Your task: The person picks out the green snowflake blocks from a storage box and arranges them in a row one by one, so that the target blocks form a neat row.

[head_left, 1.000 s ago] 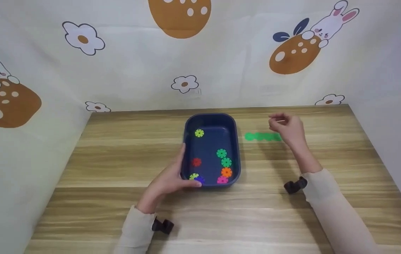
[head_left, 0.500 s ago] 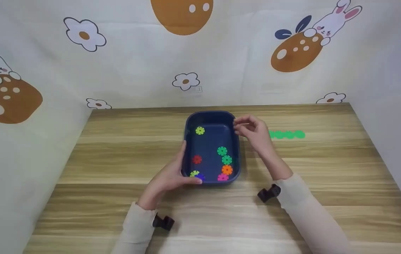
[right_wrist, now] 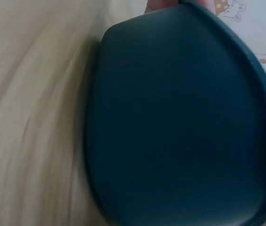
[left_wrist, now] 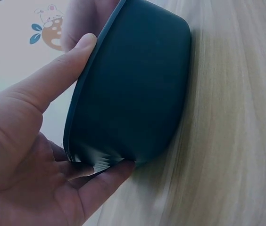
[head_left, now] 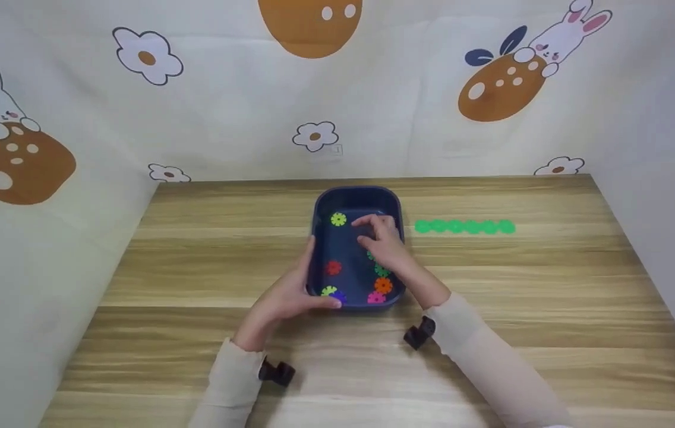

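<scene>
In the head view, a dark blue tub (head_left: 356,189) sits on the table with several notched plastic discs inside. My left hand (head_left: 283,297) grips its near-left corner, thumb over the near rim and fingers along the side. Over the tub's right half reaches my right hand (head_left: 388,245), fingers loosely bent, with nothing visible between them. Beneath it, the green discs (head_left: 381,271) are partly covered. Also inside lie a yellow disc (head_left: 338,219), a red disc (head_left: 333,267), an orange disc (head_left: 382,285), a pink disc (head_left: 377,297) and a blue disc (head_left: 339,296).
To the right of the tub, a straight row of green discs (head_left: 465,226) lies on the wooden table (head_left: 195,249). Behind the table hangs a cloth (head_left: 242,107) printed with flowers and rabbits. The tub's outer wall (right_wrist: 180,117) fills most of the right wrist view.
My right hand has moved left from the green row, past the tub's rim and over its inside. The whole row now shows. My left hand keeps its hold on the tub.
</scene>
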Action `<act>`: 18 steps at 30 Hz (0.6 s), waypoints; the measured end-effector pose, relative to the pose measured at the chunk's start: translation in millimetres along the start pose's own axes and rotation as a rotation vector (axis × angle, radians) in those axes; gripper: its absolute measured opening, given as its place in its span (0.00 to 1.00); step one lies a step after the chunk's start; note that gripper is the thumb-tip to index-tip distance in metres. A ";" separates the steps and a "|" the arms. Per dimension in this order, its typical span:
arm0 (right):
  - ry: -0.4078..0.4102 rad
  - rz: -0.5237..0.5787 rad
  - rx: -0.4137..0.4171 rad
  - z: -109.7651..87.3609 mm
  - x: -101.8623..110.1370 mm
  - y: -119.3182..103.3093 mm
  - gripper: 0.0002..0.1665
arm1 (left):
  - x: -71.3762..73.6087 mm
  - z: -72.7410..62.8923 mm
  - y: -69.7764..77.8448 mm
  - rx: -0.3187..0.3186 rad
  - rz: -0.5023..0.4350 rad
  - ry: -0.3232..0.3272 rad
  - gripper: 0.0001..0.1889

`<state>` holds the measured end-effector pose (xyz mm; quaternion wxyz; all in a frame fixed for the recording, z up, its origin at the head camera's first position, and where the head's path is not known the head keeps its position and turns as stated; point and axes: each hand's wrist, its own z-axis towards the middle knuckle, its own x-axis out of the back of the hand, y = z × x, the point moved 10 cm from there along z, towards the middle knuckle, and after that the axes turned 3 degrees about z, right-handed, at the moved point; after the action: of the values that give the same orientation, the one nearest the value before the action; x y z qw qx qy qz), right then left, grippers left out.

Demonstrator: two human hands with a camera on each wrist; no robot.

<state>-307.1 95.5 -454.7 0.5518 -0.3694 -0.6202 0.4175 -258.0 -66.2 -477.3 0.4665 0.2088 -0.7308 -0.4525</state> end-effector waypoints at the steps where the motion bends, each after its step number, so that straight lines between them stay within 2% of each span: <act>1: -0.010 -0.037 -0.019 0.8 -3.3 2.9 0.15 | -0.1 -0.2 0.1 0.001 -0.001 0.000 0.68; 6: -0.038 -0.167 -0.056 3.9 -10.9 10.9 0.18 | -0.6 0.6 0.8 0.012 -0.008 -0.004 0.68; 9: -0.044 -0.178 -0.053 4.2 -12.0 11.2 0.20 | 0.1 0.8 0.4 0.020 -0.014 -0.001 0.69; 14: -0.050 -0.198 -0.050 3.5 -14.7 12.3 0.24 | 0.0 1.3 1.1 -0.005 -0.044 -0.004 0.69; 18: -0.127 -0.330 -0.110 2.3 -24.4 20.2 0.28 | -0.9 0.7 0.8 -0.013 -0.063 -0.014 0.69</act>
<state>-306.6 80.5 -482.7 0.5515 -0.2656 -0.7278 0.3091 -258.0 -64.8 -477.1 0.4482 0.2257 -0.7240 -0.4733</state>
